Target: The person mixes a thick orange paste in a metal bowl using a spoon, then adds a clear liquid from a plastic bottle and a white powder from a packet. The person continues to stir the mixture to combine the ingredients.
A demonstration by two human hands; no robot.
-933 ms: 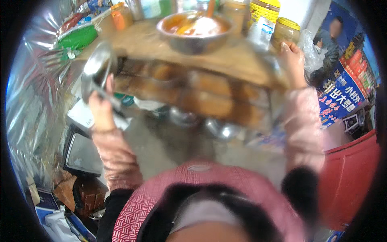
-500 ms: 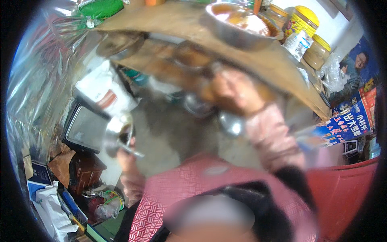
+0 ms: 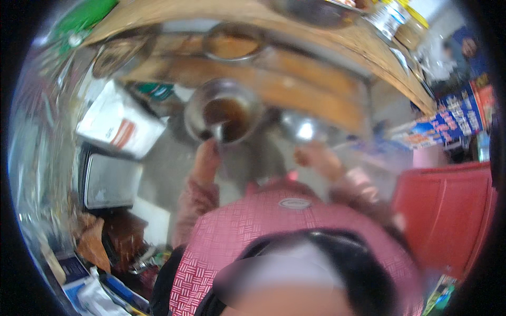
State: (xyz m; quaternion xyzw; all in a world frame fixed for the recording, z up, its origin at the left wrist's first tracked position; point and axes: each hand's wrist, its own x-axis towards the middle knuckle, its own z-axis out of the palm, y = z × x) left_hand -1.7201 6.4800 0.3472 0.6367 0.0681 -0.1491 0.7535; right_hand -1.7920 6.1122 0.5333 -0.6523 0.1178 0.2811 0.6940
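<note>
A round steel pot [image 3: 192, 111] with brown liquid in its bottom is left of centre. At its near rim my left hand [image 3: 207, 156] is closed on it, beside a short pale piece that reaches into the bowl. Blur hides whether that piece is a handle or a spoon. To the right, my right hand [image 3: 318, 159] is smeared by motion, with its fingers drawn in; whether it holds anything does not show. Just beyond the right hand lies a shiny metal bowl or lid [image 3: 304, 128], also blurred.
A wooden table edge [image 3: 174, 13] curves across the far side, with a large metal basin [image 3: 311, 15] on it. Below it stands a round dish [image 3: 234, 57] on wooden boards. A white bag [image 3: 118, 121] and a dark-framed tray [image 3: 112, 181] are left; a red panel [image 3: 445, 216] is right.
My left hand has moved right and away from me with the steel pot, from beside the white bag toward the middle. My right hand has come back nearer to me from the boards.
</note>
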